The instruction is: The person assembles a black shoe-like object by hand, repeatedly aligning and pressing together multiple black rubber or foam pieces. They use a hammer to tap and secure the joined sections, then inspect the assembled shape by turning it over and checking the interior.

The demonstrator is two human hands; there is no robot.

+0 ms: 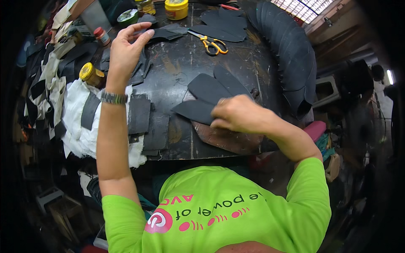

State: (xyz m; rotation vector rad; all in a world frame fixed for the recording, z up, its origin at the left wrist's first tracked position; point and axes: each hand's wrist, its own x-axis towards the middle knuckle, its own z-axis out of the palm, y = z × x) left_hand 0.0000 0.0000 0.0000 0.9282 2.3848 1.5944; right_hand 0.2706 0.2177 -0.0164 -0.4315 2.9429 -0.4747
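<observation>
My left hand [130, 48] is raised over the far left of the dark table, thumb and fingers apart. Beside its thumb lies a small pile of black cut pieces [166, 35]. My right hand [240, 113], fingers bent together, is over a pointed black flat piece [193, 110]; what lies between the fingertips is hidden. Two more rounded black pieces, a wide one [205, 87] and a longer one [230, 81], overlap just beyond it. Under them sits a worn brownish board [225, 138] at the table's near edge. Yellow-and-black scissors [209, 44] rest farther back, blades partly apart.
A long curved row of nested black pieces [291, 55] lines the right side. Black pieces [221, 25] lie at the back near a yellow tub [176, 9]. To the left are a yellow-lidded jar [91, 75], a red-capped bottle [101, 36], white cloth [78, 114] and dark rectangular scraps [139, 114].
</observation>
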